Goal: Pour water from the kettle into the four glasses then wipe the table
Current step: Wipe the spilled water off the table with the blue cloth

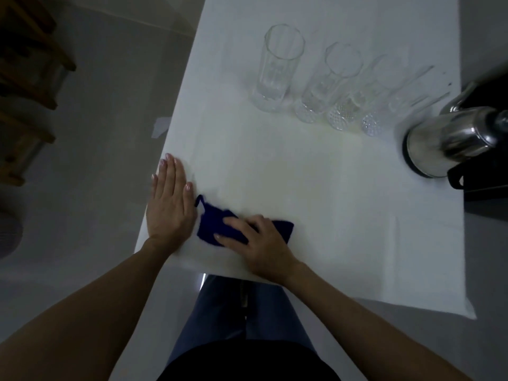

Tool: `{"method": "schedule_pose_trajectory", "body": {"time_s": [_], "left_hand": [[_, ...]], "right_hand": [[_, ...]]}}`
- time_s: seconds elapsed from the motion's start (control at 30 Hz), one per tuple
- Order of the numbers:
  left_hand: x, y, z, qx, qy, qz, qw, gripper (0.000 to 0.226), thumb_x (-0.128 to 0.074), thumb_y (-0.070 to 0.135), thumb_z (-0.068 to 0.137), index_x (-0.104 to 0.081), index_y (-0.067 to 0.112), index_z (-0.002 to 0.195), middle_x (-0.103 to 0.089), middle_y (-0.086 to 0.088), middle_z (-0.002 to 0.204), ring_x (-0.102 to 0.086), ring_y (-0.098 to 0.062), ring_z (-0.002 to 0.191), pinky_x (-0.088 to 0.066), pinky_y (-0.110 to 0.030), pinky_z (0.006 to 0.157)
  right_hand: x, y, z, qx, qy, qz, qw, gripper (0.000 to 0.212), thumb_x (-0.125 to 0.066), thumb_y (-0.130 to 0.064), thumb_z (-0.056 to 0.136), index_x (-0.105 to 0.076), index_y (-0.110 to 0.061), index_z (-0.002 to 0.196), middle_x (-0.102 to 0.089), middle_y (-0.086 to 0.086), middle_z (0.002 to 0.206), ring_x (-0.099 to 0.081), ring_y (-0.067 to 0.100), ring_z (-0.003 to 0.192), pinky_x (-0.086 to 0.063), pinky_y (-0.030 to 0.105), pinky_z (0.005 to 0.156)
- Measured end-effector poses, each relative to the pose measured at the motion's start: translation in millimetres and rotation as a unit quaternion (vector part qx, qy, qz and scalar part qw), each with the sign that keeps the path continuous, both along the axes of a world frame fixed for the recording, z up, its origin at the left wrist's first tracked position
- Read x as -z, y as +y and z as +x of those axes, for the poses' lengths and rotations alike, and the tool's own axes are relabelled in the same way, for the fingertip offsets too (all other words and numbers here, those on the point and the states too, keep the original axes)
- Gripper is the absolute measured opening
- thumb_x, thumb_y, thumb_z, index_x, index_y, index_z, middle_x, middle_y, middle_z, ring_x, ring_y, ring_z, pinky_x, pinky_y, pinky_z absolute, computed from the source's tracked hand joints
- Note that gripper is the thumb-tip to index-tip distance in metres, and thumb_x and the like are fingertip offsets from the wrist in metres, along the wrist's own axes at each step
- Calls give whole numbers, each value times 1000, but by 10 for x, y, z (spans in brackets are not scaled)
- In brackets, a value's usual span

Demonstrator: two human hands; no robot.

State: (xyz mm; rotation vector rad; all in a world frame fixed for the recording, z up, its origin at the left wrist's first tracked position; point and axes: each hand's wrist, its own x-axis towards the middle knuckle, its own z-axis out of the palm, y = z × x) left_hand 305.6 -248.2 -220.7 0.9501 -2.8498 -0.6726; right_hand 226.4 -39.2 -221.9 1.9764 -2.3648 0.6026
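The blue cloth [220, 226] lay on the white table [302, 188] near its front left corner, pinned under the right hand [258, 243], whose fingers were spread and pressing down on it rather than closed around it. A small loop of the cloth stuck out toward the left hand [169, 204], which rested flat and empty on the table just beside it, palm down, close to the left edge. The four glasses [324, 83] stood in a row at the far side, close together, well apart from the cloth, and the water level in them was hard to tell in the dim light. The steel kettle [450, 141] sat at the right edge, beyond the last glass. This looked like the wiping step, with pouring apparently finished. To do it well, the right hand would need even downward pressure so the cloth slid as one piece instead of bunching, and long overlapping strokes from the near edge outward. The flat left hand seemed useful for keeping the table covering from creeping. Near the glasses the strokes would have to shorten, since a loose corner or the loop could catch a base and tip it.
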Motion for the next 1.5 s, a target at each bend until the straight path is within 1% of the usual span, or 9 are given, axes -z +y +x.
{"method": "schedule_pose_trajectory", "body": {"time_s": [0.17,0.3,0.5,0.67,0.87,1.0,1.1,1.2,1.5], "left_hand": [[-7,15,-22,0,-28,-10,1000,61,-7,38,101,-1,7,154,5,-7,163,7,-17,151,4,-36,122],[-12,28,-47,1,-60,-40,997,65,-8,41,100,-3,3,153,1,-13,163,2,-24,151,0,-42,122],[-158,256,-221,21,-71,-10,997,72,-7,46,99,-2,-2,152,1,-21,161,2,-30,150,-4,-47,122],[-365,1005,-876,175,-2,60,983,71,-14,42,97,-11,-6,150,-5,-18,160,-3,-28,149,-5,-44,121],[-624,2053,-1709,339,20,105,935,66,-8,45,98,2,7,151,12,-4,159,13,-16,148,7,-30,121],[-635,2631,-2041,403,-24,106,909,58,-19,32,104,1,6,152,8,-9,162,11,-18,150,10,-28,119],[-597,2955,-2166,449,-51,82,888,57,-21,29,105,0,5,153,6,-10,163,9,-19,150,10,-26,117],[-565,3161,-2225,483,-80,57,870,55,-19,26,105,0,5,153,5,-9,163,8,-21,151,10,-27,116],[-461,3312,-2269,497,-141,-21,856,60,-16,35,104,9,10,153,15,-6,162,13,-21,150,6,-37,120]], "right_hand": [[24,778,-237,13,36,11,999,52,-56,-2,87,-53,-25,133,-43,8,143,-50,31,99,-49,41,73],[-116,1120,-384,211,-4,24,977,47,-55,-7,86,-53,-26,129,-47,8,139,-47,31,104,-50,44,78],[-337,1079,-603,494,-195,-99,841,37,-56,7,94,-67,-15,122,-56,8,130,-47,21,110,-45,36,96],[-731,1444,-939,563,-279,-177,758,32,-66,-1,91,-69,-21,117,-55,-2,123,-54,19,115,-39,14,95],[-866,2080,-1312,615,-214,-162,741,32,-65,2,90,-70,-15,117,-56,5,126,-51,22,114,-32,8,91],[-661,2378,-1505,608,-228,-95,755,32,-64,3,90,-69,-12,118,-56,12,129,-49,31,117,-37,24,97],[-532,2522,-1489,570,-255,-68,778,34,-63,-11,95,-64,-17,128,-53,10,135,-47,28,118,-41,34,101],[-479,2657,-1377,577,-256,-98,769,39,-49,-22,102,-49,-19,142,-50,3,139,-45,17,119,-36,27,100],[-376,2729,-1408,653,-149,-28,742,38,-63,4,89,-62,-8,125,-58,18,129,-51,35,105,-55,46,83]]}}
